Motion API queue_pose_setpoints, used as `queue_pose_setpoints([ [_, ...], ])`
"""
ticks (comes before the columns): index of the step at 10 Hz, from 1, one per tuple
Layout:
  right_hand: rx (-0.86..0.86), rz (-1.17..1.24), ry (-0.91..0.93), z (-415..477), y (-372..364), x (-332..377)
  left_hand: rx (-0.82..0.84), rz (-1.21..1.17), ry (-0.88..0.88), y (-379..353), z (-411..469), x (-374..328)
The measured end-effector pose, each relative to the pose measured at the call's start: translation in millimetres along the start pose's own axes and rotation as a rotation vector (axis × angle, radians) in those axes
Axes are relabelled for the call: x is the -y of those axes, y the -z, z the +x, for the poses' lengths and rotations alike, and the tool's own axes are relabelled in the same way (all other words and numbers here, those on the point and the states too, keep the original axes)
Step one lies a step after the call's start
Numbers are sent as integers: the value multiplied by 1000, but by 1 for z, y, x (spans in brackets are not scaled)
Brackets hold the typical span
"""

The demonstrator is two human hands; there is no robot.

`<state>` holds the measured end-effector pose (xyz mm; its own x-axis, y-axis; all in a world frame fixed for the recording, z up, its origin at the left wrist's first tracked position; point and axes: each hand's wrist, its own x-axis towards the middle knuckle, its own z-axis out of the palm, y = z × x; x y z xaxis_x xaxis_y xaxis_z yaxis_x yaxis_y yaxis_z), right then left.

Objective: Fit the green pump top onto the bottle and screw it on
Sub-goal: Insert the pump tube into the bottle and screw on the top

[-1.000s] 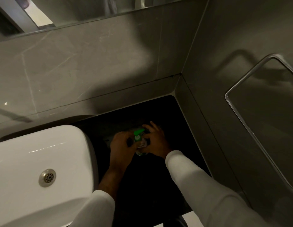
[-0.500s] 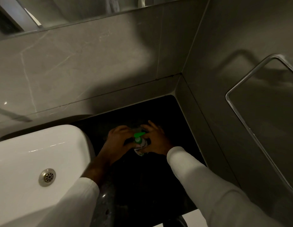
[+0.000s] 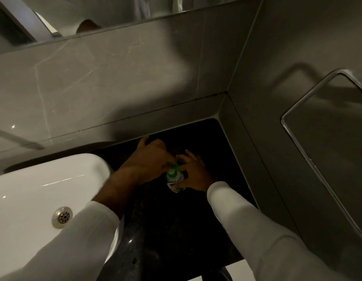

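Head view looks down on a grey tiled wall (image 3: 119, 82) that meets a dark tabletop (image 3: 176, 230), with a white sink (image 3: 34, 189) set into it, well off to the side of the left fingers. Two white sleeves (image 3: 257, 230) reach forward from the lower edge, both forearms stretched out toward the far corner. Left hand (image 3: 149, 157) is turned palm down with the wrist bent, its fingers (image 3: 166, 159) curled over the green pump top (image 3: 174, 171) from above and closed on it. Right hand (image 3: 196, 175) comes in from the other side, its fingers (image 3: 186, 157) spread and wrapped round the bottle (image 3: 174, 183), gripping its body just beneath the left fingers. That bottle stands on the tabletop between the two hands, tilted a little toward the camera, its pale label showing below the right fingers. Pump top sits on the bottle's neck; whether it is threaded on cannot be told.
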<state>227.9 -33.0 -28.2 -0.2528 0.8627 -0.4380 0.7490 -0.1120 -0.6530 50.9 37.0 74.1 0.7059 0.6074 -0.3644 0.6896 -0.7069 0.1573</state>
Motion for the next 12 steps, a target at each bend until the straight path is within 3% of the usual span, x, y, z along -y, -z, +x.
queue_pose_setpoints([
  [1, -11, -15, 2, -2, 1, -1, 7, 92, -131, 6, -1, -4],
  [5, -55, 6, -1, -17, -8, -3, -51, 237, -339, -2, -16, -8],
  [8, -137, -7, -6, -28, -30, -10, -218, 131, -398, -24, -31, -20],
  [10, -204, 49, -22, -34, -38, -12, -212, 85, -332, -34, -34, -20],
  [11, -105, -55, -80, -42, -24, -1, -188, 78, -276, -39, -42, -14],
  [12, -137, -80, -95, -57, -8, 1, -131, 84, -171, -37, -48, -6],
])
